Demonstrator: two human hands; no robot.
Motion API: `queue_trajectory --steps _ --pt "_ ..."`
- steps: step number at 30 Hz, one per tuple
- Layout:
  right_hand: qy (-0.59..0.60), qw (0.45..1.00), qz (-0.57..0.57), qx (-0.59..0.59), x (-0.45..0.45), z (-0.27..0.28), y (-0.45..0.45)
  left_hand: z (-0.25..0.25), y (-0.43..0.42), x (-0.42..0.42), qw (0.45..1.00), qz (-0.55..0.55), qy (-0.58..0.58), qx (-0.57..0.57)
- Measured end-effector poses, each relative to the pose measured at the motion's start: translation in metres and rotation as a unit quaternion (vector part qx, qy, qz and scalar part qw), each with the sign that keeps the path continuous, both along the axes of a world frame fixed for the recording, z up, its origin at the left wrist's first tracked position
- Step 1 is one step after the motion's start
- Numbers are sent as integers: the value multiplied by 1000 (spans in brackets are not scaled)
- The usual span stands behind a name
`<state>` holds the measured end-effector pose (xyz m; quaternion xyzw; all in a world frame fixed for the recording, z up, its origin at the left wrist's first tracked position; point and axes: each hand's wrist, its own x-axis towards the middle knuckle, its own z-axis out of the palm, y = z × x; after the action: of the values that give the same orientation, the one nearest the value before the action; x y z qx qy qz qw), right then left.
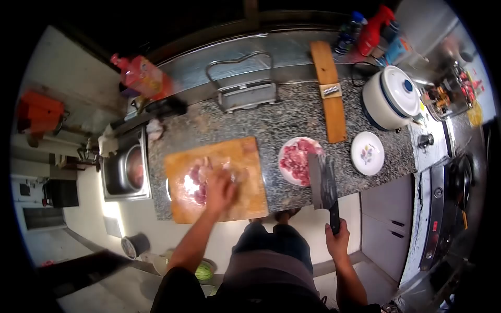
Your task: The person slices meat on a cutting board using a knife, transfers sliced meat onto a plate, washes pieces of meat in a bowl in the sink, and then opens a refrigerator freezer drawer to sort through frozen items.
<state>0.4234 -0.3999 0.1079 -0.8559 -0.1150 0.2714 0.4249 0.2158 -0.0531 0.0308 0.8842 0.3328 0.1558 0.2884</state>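
Observation:
My right hand [337,238] is wrapped round the black handle of a cleaver [324,180]. The broad dark blade points away from me and overlaps the right edge of a plate of cut raw meat [296,163]. On the wooden cutting board [245,151], my left hand [222,189] is over raw meat [197,182], touching or just above it. Its fingers are smeared and partly hidden, so I cannot make out their grip. The meat on the board looks wet and shiny under the light.
A small patterned plate [367,153] and a lidded white pot [389,99] stand to the right, near a wooden slicer board [330,99]. Left of the cutting board is a steel sink [123,172]. A metal rack [245,94] stands behind, and a stove [443,203] lies far right.

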Motion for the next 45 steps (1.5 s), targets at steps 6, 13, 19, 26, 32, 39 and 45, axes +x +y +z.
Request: queue_trajectory --steps 6,13,19,26,32,39,45 --pt "-8 993 115 15 -67 -49 57 -24 118 -37 991 10 55 118" --pt "55 997 28 41 -105 -100 87 -4 86 -72 988 -147 -32 -31" --pt "0 999 50 -3 -97 -85 109 -11 97 -69 997 -41 -7 72" --pt "-1 988 149 -24 -130 -84 141 -12 65 -99 993 -102 -53 -32" --pt "31 985 170 -7 -174 -94 168 -27 50 -95 995 70 56 50" --pt "63 980 187 21 -209 -94 185 -45 22 -47 973 195 -122 -17" --pt "78 975 210 -3 -215 -99 172 -60 1 -45 923 296 -230 -89"
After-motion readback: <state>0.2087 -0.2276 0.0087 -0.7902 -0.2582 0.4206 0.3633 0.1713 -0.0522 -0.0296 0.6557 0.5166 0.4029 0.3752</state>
